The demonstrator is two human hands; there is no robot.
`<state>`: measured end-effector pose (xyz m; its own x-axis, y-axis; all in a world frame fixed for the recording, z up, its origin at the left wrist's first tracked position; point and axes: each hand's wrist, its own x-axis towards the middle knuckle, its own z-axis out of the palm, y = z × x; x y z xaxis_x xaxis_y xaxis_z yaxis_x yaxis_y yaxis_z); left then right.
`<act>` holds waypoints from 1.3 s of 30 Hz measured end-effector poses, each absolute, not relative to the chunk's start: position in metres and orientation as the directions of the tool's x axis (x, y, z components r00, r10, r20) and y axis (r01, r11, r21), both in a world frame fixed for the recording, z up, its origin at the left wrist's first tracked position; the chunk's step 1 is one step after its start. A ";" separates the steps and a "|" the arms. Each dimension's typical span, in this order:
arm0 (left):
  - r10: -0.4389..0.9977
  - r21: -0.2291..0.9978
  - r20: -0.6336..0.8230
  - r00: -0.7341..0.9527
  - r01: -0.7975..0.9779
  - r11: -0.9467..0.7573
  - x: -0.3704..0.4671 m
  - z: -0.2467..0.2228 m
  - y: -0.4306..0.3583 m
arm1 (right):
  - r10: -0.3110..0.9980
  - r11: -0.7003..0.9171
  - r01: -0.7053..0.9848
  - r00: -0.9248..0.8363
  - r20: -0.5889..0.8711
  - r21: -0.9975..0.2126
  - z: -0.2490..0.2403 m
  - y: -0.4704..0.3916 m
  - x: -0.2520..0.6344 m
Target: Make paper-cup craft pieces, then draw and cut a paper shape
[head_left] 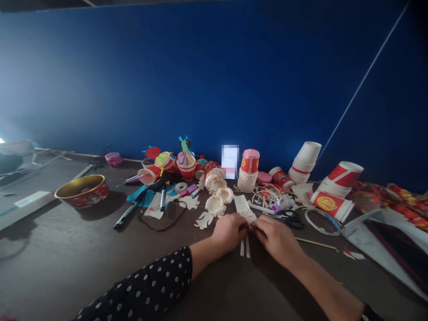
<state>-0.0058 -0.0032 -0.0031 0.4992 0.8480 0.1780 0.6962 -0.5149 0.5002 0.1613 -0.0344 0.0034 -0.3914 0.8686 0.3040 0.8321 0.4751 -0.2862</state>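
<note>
Near the middle of the dark table, my left hand [230, 232] and my right hand [274, 237] meet with their fingertips close together. Both pinch a white paper piece [247, 214], whose lower part is hidden by the fingers. Two narrow white strips [244, 248] show between and below the hands. Just behind my left hand lie cream crinkled shapes [216, 204] and cut paper scraps [203, 220]. Black-handled scissors [292, 219] rest beyond my right hand.
Stacked paper cups [248, 171] stand behind the hands, with more cups [334, 196] at right. A gold-rimmed bowl [82, 191], a marker [163, 197] and a cutter [125, 215] are at left. A wooden stick [317, 243] and a white tray [364, 236] lie at right.
</note>
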 end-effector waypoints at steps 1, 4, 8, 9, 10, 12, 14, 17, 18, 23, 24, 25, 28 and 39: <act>0.848 0.503 0.175 0.501 0.695 -0.514 -0.006 -0.003 -0.003 | 0.864 0.479 0.830 -0.388 0.320 -0.285 0.005 -0.035 0.162; 0.851 0.517 0.173 0.496 0.690 -0.508 -0.006 -0.003 -0.003 | 0.852 0.490 0.819 -0.379 0.361 -0.300 0.010 -0.040 0.167; 0.845 0.550 0.207 0.494 0.655 -0.518 -0.007 -0.007 -0.001 | 0.862 0.480 0.814 -0.366 0.351 -0.329 0.016 -0.043 0.175; 0.845 0.564 0.214 0.491 0.644 -0.517 -0.007 -0.009 -0.001 | 0.868 0.470 0.819 -0.360 0.342 -0.330 0.016 -0.042 0.178; 0.844 0.578 0.218 0.490 0.632 -0.516 -0.008 -0.010 -0.001 | 0.875 0.458 0.827 -0.353 0.332 -0.327 0.017 -0.041 0.180; 0.846 0.602 0.216 0.487 0.616 -0.508 -0.009 -0.010 -0.001 | 0.891 0.427 0.845 -0.334 0.307 -0.320 0.016 -0.038 0.185; 0.844 0.611 0.218 0.490 0.606 -0.509 -0.010 -0.010 -0.001 | 0.905 0.399 0.859 -0.313 0.289 -0.319 0.015 -0.035 0.190; 0.826 0.604 0.250 0.505 0.585 -0.541 -0.013 -0.009 -0.003 | 0.913 0.382 0.866 -0.300 0.275 -0.323 0.014 -0.033 0.193; 0.817 0.601 0.265 0.513 0.574 -0.555 -0.013 -0.009 -0.004 | 0.914 0.383 0.866 -0.304 0.270 -0.322 0.014 -0.033 0.194; 0.755 0.578 0.349 0.555 0.506 -0.640 -0.017 -0.008 -0.006 | 0.923 0.370 0.879 -0.313 0.224 -0.300 0.017 -0.035 0.195; 0.737 0.569 0.366 0.568 0.491 -0.660 -0.018 -0.007 -0.007 | 0.927 0.364 0.885 -0.313 0.207 -0.292 0.018 -0.035 0.195; 0.718 0.559 0.382 0.581 0.473 -0.681 -0.019 -0.005 -0.008 | 0.931 0.357 0.891 -0.314 0.187 -0.282 0.018 -0.035 0.196; 0.636 0.528 0.429 0.641 0.393 -0.753 -0.022 0.002 -0.010 | 0.939 0.343 0.903 -0.320 0.127 -0.260 0.019 -0.035 0.198; 0.474 0.395 0.341 0.812 0.334 -0.856 -0.029 0.002 -0.004 | 0.915 0.404 0.870 -0.385 0.124 -0.282 0.019 -0.038 0.191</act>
